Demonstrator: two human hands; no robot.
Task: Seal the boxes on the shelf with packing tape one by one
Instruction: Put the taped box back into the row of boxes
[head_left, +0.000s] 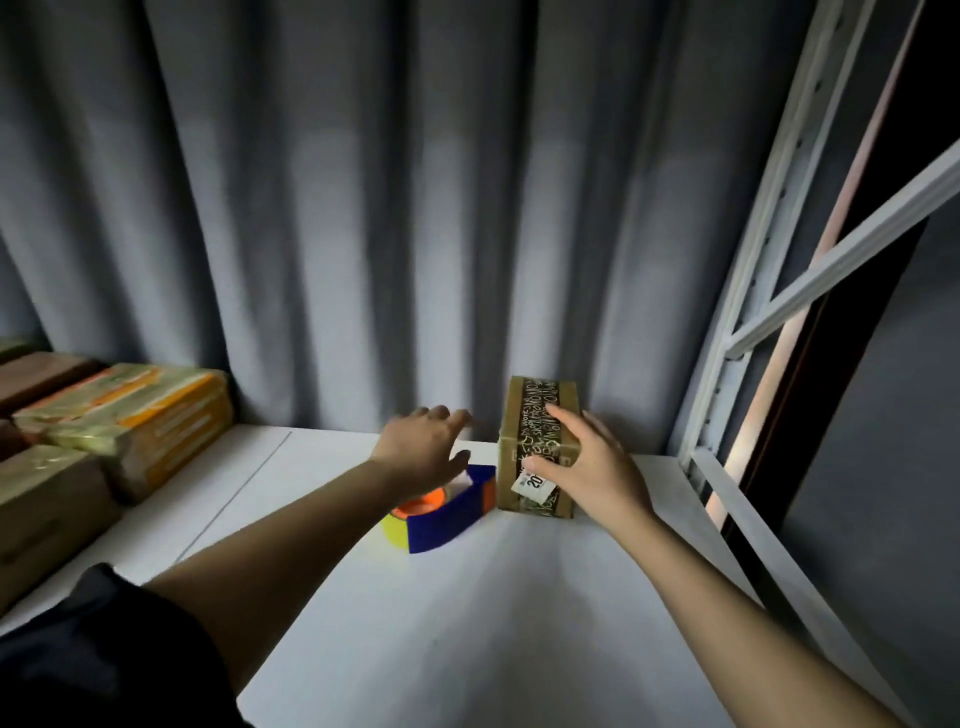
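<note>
The left hand (423, 447) is motion-blurred and hides part of the tape dispenser (441, 512); stacked boxes (62, 467) are cut off at left.

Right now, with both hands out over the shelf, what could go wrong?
The left hand hovers over the tape dispenser; a blind reach might knock it into the small box. The right hand only rests spread on that box, so it could slide across the smooth white shelf.

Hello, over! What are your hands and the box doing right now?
Left hand open above tape dispenser. Right hand open, on printed-tape cardboard box. Nothing in the way.
</note>
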